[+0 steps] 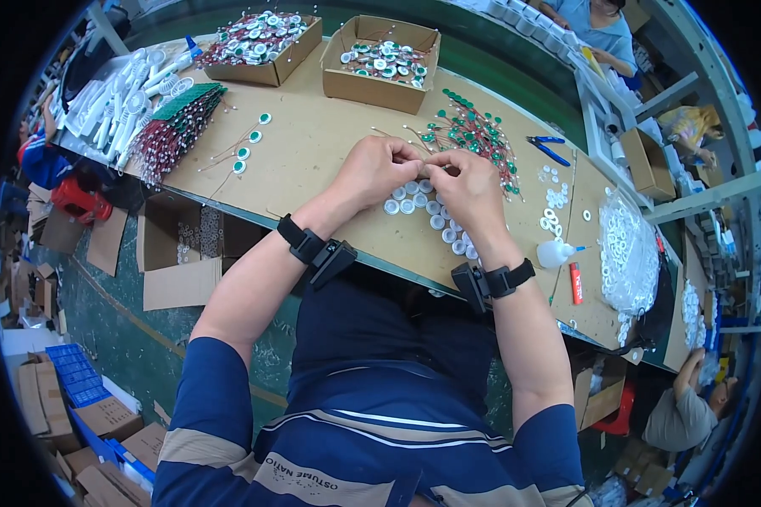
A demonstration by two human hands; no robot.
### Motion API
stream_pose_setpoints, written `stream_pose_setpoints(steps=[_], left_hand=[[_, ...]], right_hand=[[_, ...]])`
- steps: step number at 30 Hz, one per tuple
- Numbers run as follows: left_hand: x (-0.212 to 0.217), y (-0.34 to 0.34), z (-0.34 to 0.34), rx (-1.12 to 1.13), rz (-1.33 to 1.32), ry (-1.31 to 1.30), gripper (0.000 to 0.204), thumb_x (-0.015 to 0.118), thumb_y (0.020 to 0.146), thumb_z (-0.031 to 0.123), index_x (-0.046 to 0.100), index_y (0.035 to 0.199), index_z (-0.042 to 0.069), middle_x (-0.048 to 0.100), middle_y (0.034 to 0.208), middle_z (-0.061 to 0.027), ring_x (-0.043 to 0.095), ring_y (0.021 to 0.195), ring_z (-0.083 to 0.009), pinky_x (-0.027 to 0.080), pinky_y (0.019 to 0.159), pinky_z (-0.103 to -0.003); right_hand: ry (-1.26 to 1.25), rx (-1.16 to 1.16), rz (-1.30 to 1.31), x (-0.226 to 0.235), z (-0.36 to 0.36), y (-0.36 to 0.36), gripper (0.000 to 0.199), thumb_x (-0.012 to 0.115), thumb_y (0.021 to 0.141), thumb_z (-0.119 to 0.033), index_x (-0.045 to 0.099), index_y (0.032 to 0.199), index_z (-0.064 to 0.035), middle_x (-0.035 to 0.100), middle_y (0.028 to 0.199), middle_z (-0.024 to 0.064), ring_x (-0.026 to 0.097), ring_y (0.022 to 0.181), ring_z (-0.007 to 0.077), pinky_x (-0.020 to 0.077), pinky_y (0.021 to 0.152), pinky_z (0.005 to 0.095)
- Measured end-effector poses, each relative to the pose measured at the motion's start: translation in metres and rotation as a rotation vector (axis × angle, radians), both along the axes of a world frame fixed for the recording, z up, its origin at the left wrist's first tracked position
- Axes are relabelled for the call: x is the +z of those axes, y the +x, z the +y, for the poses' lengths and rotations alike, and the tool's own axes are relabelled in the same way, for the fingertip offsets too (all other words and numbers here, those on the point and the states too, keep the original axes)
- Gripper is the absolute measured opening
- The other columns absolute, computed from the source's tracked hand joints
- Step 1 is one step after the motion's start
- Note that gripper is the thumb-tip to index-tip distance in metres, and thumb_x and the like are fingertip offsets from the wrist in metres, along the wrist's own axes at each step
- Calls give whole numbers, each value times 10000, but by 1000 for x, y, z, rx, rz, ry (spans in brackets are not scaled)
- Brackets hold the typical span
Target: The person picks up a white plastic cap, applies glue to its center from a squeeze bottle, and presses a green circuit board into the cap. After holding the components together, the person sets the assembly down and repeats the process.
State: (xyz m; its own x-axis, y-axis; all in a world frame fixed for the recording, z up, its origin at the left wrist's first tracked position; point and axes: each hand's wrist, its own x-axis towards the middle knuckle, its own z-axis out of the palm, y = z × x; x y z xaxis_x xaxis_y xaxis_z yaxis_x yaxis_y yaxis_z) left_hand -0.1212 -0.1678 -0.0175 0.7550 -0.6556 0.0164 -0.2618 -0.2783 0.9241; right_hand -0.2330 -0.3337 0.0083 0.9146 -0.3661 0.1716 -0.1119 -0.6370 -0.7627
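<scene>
My left hand (384, 172) and my right hand (467, 188) meet over the table, fingertips pinched together. What they hold between them is small and mostly hidden by the fingers. Just below the hands lie several round white caps (407, 205) in loose rows, running toward the table's near edge. Beyond my right hand spreads a pile of green discs with thin red wires (473, 127). A few thin wires stick out past my left fingertips. To the left, white discs with green centres (243, 154) rest in a short line, their wires trailing.
Two cardboard boxes (379, 95) of wired discs stand at the back. A wired bundle (177, 127) lies left. On the right are blue-handled pliers (549, 149), a glue bottle (558, 253), a red tube (576, 283) and a bag of white rings (630, 253). Other people work nearby.
</scene>
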Motion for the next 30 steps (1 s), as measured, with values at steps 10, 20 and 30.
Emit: stream_pose_setpoints(steps=[10, 20, 30], left_hand=[[-2, -1, 1, -6, 30, -43, 205, 805, 1016, 132, 834, 1114, -46, 836, 975, -58, 738, 885, -81, 621, 787, -289], [-8, 5, 5, -50, 11, -44, 182, 806, 1017, 104, 831, 1120, -44, 832, 978, -51, 736, 891, -82, 622, 797, -284], [-11, 4, 6, -72, 22, -65, 158, 807, 1010, 84, 834, 1106, -38, 828, 976, -43, 738, 900, -82, 626, 812, -281]], right_hand=[[56, -8, 132, -4, -8, 10, 211, 791, 1015, -124, 854, 1149, 27, 844, 902, 84, 781, 809, 119, 614, 746, 301], [221, 24, 217, 5, -10, 11, 195, 819, 976, -113, 855, 1102, 31, 825, 868, 64, 764, 772, 120, 606, 716, 300], [242, 33, 350, 10, -12, 20, 188, 799, 924, -163, 853, 969, 11, 815, 811, 93, 761, 741, 145, 600, 700, 318]])
